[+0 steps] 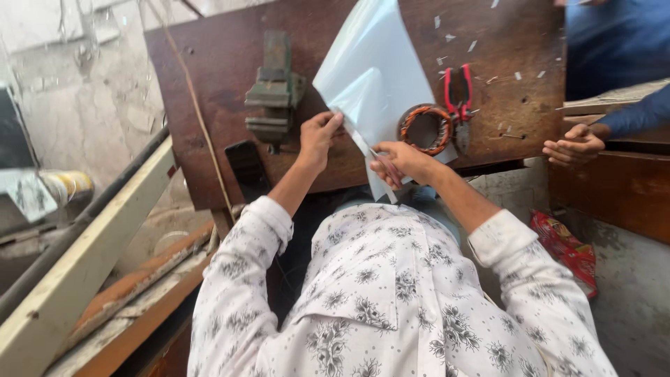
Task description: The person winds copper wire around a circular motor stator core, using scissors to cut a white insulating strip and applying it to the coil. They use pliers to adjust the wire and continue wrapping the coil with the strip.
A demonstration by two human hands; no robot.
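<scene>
**Cutting a sheet at the bench edge**

Head view, looking down over a patterned shirt (391,293) at a brown bench (230,63). The left hand (317,136) pinches the near corner of a pale, glossy sheet (380,70), thumb and fingers closed on its edge. The right hand (405,164) is closed around a slim tool, apparently scissors (380,157), set against the sheet's lower edge; the blades are largely hidden, so how far they are parted cannot be told. A narrow strip (377,185) of the sheet hangs below the right hand, over the bench edge.

The sheet lies at the centre of the bench and curls upward toward 12 o'clock. At 3 o'clock of the right hand sits a stator (426,129) wound with copper wire, and just beyond it red-handled pliers (457,91). At 9 o'clock of the left hand stands a green vise (274,87); a dark phone (248,167) lies at 7 o'clock of the vise. Paper offcuts (481,42) dot the bench toward 1 o'clock. Another person's hand (576,143), on a blue sleeve, rests at the far 3 o'clock edge.

Step in hand, as judged: a strip is being cut from the sheet. The next move appears to call for the left hand keeping the sheet taut while the cut runs straight.
</scene>
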